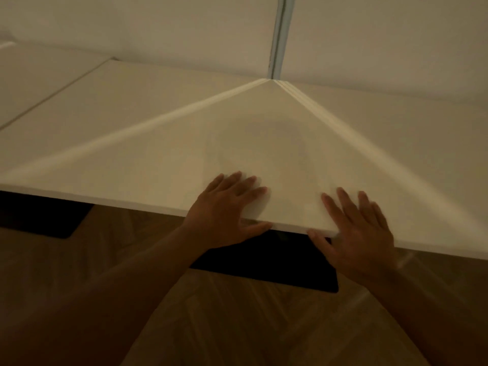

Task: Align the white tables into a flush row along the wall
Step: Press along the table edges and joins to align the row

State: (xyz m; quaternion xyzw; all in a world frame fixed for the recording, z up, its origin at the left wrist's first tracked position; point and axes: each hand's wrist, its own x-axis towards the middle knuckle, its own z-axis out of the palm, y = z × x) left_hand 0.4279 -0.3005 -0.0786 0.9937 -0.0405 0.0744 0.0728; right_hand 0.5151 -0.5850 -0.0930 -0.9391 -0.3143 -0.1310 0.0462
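Left hand and right hand, fingers spread flat, thumbs under the edge, press the white table near the wall.

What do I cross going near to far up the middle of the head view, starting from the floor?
Wooden floor → black table base → front edge of the white table, with the left hand and right hand flat on it → tabletop → wall.

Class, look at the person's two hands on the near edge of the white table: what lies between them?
In the head view, only bare white table top and its near edge lie between the left hand and the right hand; nothing else rests there.
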